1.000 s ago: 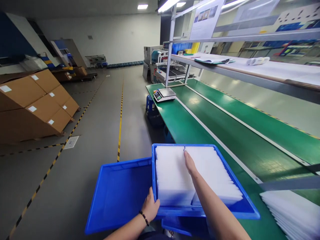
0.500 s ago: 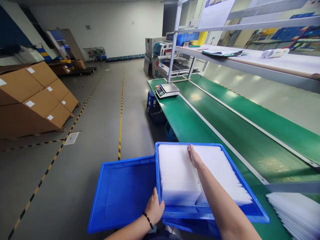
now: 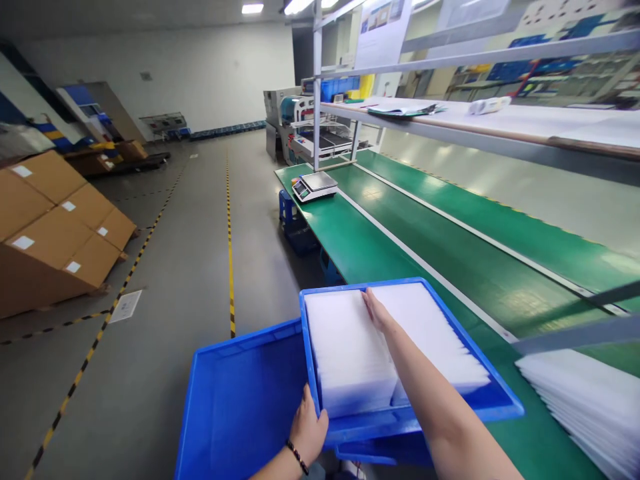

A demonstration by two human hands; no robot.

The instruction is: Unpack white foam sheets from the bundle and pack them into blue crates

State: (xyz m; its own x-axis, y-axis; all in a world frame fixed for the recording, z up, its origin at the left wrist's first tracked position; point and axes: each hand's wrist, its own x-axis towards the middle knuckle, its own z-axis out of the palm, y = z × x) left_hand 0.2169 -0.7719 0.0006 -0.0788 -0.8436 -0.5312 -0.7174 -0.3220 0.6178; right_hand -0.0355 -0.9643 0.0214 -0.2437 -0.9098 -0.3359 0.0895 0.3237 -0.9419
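A blue plastic bin (image 3: 373, 430) holds two stacks of white foam-like sheets side by side, a left stack (image 3: 340, 340) and a right stack (image 3: 425, 333). My left hand (image 3: 307, 427), with a beaded bracelet at the wrist, is closed on the bin's near left side, thumb over the rim. My right hand (image 3: 376, 310) reaches across the bin to the seam between the stacks near the far end. Its fingers look stretched out along the left stack's edge, and their tips are partly hidden. To the left and lower, another blue bin (image 3: 235, 400) shows a bare inside.
A green workbench (image 3: 360, 247) runs away to the right, carrying a weighing scale (image 3: 316, 186) and a pile of white sheets (image 3: 585, 400). Above it stands a metal shelf (image 3: 450, 123) with papers. Cardboard boxes (image 3: 55, 227) are stacked at left, beside floor tape (image 3: 230, 253).
The view has tilted up and shifted, so the bench and boxes appear farther left. Both hands keep their places at the bin, which now looks slightly turned.
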